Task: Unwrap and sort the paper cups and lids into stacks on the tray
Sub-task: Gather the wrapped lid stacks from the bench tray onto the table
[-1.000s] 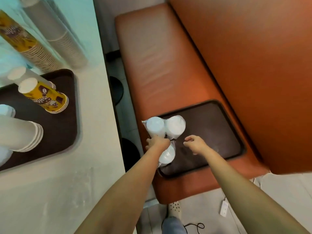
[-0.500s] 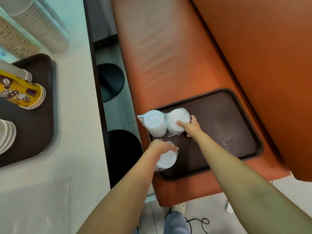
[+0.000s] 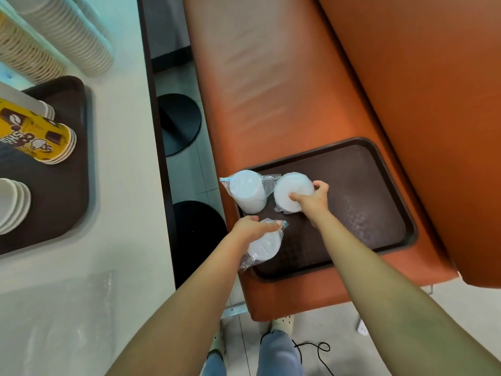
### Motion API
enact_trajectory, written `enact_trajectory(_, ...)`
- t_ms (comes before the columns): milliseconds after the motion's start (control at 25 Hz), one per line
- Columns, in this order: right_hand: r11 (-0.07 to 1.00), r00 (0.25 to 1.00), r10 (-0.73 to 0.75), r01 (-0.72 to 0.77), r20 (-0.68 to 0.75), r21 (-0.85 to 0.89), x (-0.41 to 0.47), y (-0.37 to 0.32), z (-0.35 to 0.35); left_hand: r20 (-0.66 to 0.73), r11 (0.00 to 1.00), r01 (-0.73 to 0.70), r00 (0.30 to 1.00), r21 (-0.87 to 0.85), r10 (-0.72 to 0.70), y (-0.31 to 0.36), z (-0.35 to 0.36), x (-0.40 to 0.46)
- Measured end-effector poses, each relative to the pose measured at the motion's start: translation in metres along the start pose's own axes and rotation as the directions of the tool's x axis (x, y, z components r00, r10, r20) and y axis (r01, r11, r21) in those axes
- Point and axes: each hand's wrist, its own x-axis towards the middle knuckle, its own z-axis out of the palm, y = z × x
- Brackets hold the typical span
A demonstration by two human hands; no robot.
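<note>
- Here the right hand (image 3: 311, 202) curls over a wrapped stack of white lids (image 3: 291, 192), thumb on its near face and fingers hooked over the far edge, gripping it.
- The left hand (image 3: 250, 229) holds a second wrapped lid stack (image 3: 263, 245) from above, fingers bent around its top; the clear wrap trails off toward the person.
- A third wrapped stack (image 3: 248, 195) lies untouched just beyond the left hand and beside the right hand's stack, nearly touching it.
- All three sit at the near-left end of a dark brown tray (image 3: 379, 213) that rests on an orange bench (image 3: 271, 90).
- Far to the left of the left hand, a white table (image 3: 122, 185) carries another tray (image 3: 67, 185) with yellow printed cups (image 3: 35, 134) and white cups (image 3: 13, 204) lying on their sides.
</note>
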Motion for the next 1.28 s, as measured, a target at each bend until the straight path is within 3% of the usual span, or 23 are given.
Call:
enact_trajectory(120, 0.987, 0.995, -0.098, 0.101, -0.025, 0.122, -0.027, -0.023, -0.023, -0.153, 0.986, -0.153, 0.975, 0.073, 0.162, 0.01, -0.004, -0.028)
enact_trajectory(200, 0.964, 0.979, -0.204, 0.201, 0.0, 0.174, -0.051, -0.05, -0.033, -0.212, 0.949, -0.316, 0.927, 0.006, 0.31, 0.023, -0.01, -0.054)
enact_trajectory(280, 0.93, 0.951, -0.293, 0.26, 0.096, 0.26, -0.084, -0.082, -0.036, -0.172, 0.868, -0.47, 0.879, -0.16, 0.445, 0.036, -0.019, -0.087)
enact_trajectory(440, 0.902, 0.87, -0.396, 0.31, 0.293, 0.299, -0.142, -0.139, -0.033, -0.084, 0.68, -0.609, 0.767, -0.408, 0.637, 0.045, -0.044, -0.138)
enact_trajectory(560, 0.882, 0.805, -0.461, 0.367, 0.373, 0.296, -0.19, -0.179, -0.019, -0.181, 0.521, -0.721, 0.649, -0.458, 0.739, 0.037, -0.072, -0.172)
enact_trajectory(640, 0.878, 0.765, -0.478, 0.4, 0.432, 0.263, -0.223, -0.199, 0.002, -0.282, 0.445, -0.779, 0.592, -0.442, 0.755, 0.032, -0.097, -0.195)
enact_trajectory(880, 0.823, 0.678, -0.567, 0.493, 0.467, 0.283, -0.32, -0.246, 0.106, -0.503, 0.272, -0.825, 0.527, -0.495, 0.685, -0.009, -0.22, -0.257)
enact_trajectory(960, 0.801, 0.633, -0.589, 0.541, 0.502, 0.256, -0.351, -0.26, 0.158, -0.56, 0.283, -0.842, 0.521, -0.459, 0.644, -0.032, -0.277, -0.273)
enact_trajectory(1280, 0.675, 0.515, -0.601, 0.737, 0.611, 0.042, -0.419, -0.297, 0.339, -0.58, 0.386, -0.776, 0.629, -0.499, 0.517, -0.091, -0.471, -0.278)
